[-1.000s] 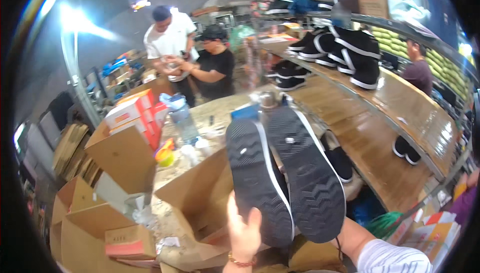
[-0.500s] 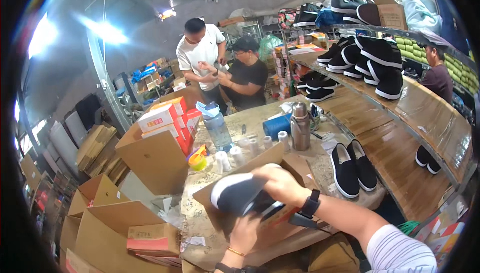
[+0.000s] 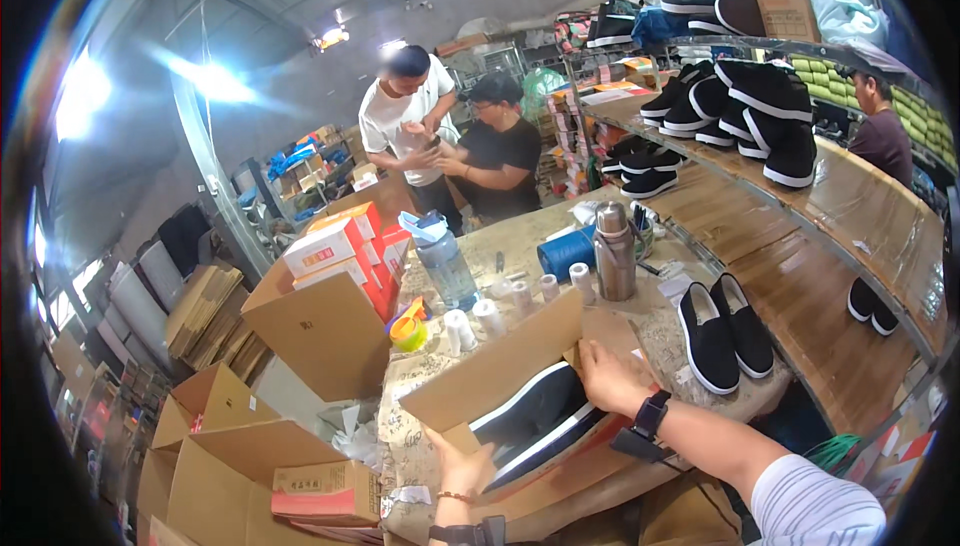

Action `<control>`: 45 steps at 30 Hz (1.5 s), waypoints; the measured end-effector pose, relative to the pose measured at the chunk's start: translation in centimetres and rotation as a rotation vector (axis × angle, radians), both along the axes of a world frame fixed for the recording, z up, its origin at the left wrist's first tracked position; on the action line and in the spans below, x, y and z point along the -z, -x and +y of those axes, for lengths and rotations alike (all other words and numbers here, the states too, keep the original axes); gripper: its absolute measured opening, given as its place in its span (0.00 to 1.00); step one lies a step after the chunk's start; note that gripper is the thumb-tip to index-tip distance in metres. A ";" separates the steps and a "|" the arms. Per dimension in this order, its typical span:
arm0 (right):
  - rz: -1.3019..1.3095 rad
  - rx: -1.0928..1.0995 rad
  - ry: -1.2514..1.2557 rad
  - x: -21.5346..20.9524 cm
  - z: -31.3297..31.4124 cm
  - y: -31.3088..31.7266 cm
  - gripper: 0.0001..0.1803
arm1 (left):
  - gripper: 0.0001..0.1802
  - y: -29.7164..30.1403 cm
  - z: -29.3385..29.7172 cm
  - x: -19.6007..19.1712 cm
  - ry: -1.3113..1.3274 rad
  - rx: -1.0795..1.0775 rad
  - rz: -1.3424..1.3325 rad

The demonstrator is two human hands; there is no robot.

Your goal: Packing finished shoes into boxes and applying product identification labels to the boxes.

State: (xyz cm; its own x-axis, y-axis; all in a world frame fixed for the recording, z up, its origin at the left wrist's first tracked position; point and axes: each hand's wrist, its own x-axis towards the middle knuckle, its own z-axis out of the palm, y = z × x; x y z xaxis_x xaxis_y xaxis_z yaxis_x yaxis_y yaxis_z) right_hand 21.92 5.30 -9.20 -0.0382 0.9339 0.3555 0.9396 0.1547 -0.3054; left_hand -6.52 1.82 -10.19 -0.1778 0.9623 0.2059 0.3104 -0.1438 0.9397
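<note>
A pair of black slip-on shoes with white sole edges [image 3: 535, 421] lies inside an open brown cardboard box [image 3: 500, 371], which sits on the near edge of the speckled stone table [image 3: 520, 246]. The right hand [image 3: 610, 378], with a black watch on its wrist, rests open on the box's right side, fingers spread over the cardboard and touching the shoes' upper edge. The left hand [image 3: 462, 466] comes up from below the box, its fingers curled around the lower cardboard edge just beside the shoe soles.

Just behind the box stand small white tape rolls [image 3: 488, 316] in a row, a yellow-green tape roll [image 3: 408, 331] to their left, a clear plastic water jug with a blue lid [image 3: 442, 261] and a steel thermos flask [image 3: 614, 251]. A blue roll [image 3: 566, 251] lies beside the flask. To the right of the box another pair of black slip-on shoes [image 3: 725, 331] lies flat on the table. Left of the box a larger brown carton [image 3: 315, 331] holds red and white boxes [image 3: 345, 246]. Far behind the box, two people [image 3: 450, 141] stand close together. Wooden shelves [image 3: 800, 196] to the right carry more black shoes.
</note>
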 end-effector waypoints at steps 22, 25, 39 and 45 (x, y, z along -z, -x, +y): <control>-0.254 -0.836 0.306 -8.9 1.7 -2.7 0.58 | 0.56 -0.9 -1.6 -8.6 0.279 0.578 1.173; -0.337 -0.740 -0.034 -5.4 0.1 -1.9 0.50 | 0.54 -1.5 -3.0 -6.8 0.097 0.333 1.289; 1.361 -0.931 0.686 0.4 -3.9 -6.0 0.38 | 0.36 3.7 -16.1 2.3 0.106 0.392 -0.834; 1.054 -1.208 0.369 -4.7 -4.3 10.1 0.39 | 0.33 13.9 -39.2 1.9 -0.378 -0.240 -0.828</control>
